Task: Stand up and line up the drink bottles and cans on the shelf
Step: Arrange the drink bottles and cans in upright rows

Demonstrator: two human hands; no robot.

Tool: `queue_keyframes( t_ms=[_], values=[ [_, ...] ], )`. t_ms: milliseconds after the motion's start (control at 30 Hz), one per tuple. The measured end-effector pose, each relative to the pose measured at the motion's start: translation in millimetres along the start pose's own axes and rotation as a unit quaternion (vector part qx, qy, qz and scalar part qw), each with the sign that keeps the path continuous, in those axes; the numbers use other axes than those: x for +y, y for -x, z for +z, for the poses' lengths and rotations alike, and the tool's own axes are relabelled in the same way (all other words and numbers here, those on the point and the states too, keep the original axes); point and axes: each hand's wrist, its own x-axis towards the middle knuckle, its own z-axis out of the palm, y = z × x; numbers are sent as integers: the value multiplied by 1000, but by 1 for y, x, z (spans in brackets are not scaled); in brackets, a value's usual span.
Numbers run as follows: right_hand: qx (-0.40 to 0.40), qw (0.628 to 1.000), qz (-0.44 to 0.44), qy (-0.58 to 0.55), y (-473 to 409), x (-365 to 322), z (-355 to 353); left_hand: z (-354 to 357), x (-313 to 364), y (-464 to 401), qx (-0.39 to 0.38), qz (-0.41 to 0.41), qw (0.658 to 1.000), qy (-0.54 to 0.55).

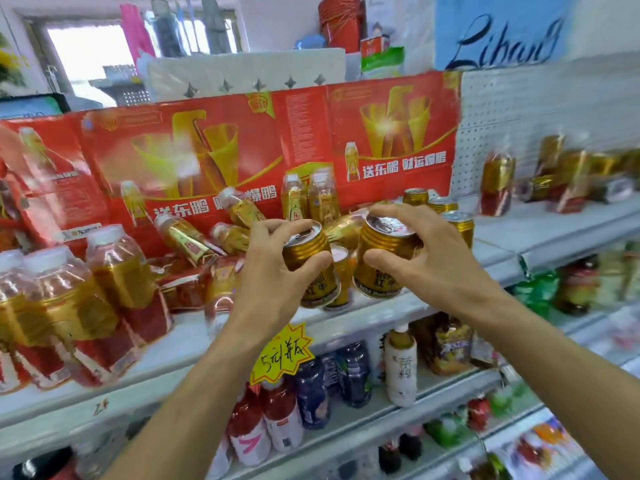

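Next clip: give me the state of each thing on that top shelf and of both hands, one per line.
Left hand: grips the tilted gold drink can.
Right hand: grips the upright gold can.
Small gold-labelled bottles behind: tipped over, jumbled.
Two gold-labelled bottles at the back: upright.
Gold cans behind the right hand: upright.
Large red-and-gold bottles at left: upright.

Two bare forearms enter from the bottom edge, slender and uncovered from the elbow area down to the wrists; no sleeve edge shows anywhere along them. The left hand and the right hand are ungloved, with short plain nails, long fingers and visible knuckle creases.
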Motion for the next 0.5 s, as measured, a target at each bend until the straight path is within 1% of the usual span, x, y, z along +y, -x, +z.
queue_keyframes(
  t_ms=[267,500],
  values=[
    [37,996,66,39,16,96,-123,138,89,-31,-64,42,995,71],
    [39,990,111,77,23,205,-255,289,186,-56,-104,33,987,120]
  ],
)
